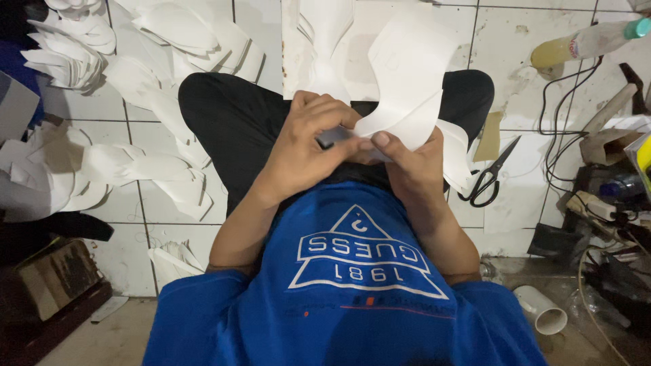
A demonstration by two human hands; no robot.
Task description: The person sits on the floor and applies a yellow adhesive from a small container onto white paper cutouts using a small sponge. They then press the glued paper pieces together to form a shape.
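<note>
I sit cross-legged on a white tiled floor in black trousers and a blue shirt. My left hand (308,146) is closed around a small dark grey object (333,137) over my lap; most of that object is hidden by my fingers. My right hand (410,159) pinches a curved white paper piece (407,74) that fans upward from my fingers. The two hands touch at the fingertips, where the paper meets the dark object.
Stacks of cut white paper shapes (68,54) lie at the left and above my knees. Black scissors (491,176) rest on the floor at right. A yellowish bottle (586,42), black cables (563,102), a white pipe piece (540,310) and clutter fill the right side.
</note>
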